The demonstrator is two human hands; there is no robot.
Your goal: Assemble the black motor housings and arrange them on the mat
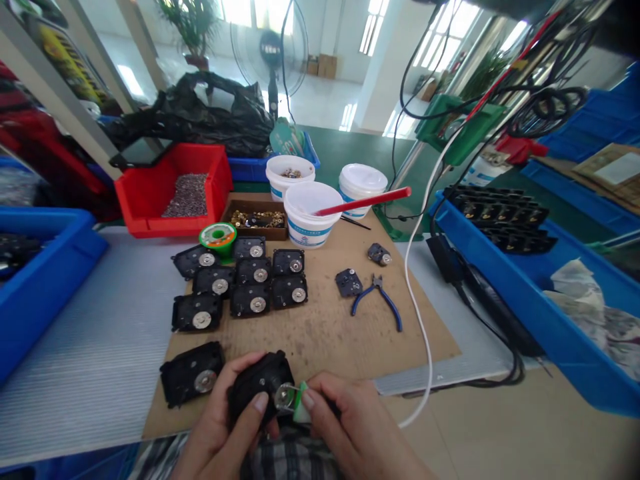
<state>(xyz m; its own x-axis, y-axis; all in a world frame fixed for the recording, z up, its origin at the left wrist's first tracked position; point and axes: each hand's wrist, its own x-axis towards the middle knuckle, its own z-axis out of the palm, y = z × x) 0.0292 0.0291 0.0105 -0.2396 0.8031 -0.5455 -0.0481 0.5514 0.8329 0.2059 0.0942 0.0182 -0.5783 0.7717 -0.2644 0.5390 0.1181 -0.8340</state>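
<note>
A black plastic housing (pixel 257 381) is gripped in my left hand (pixel 220 417), thumb on its face and fingers round its edge. At its right end sits a round metal disc (pixel 284 397). My right hand (pixel 345 417) is closed on a small green-and-white tool (pixel 301 407), whose thin metal prongs reach to the disc; its exact kind is unclear. Left of my left hand lies a similar black housing (pixel 191 373) with a disc. Farther back, several more such housings (pixel 250 300) lie in rows on the cardboard sheet (pixel 315 337).
Blue-handled cutters (pixel 377 300) lie right of the rows by a small dark plate (pixel 349 283). Behind stand a solder spool (pixel 219 239), a red bin (pixel 145 207) and white tubs (pixel 310 230). A white cable (pixel 417 307) hangs at right, before a blue crate (pixel 505 293).
</note>
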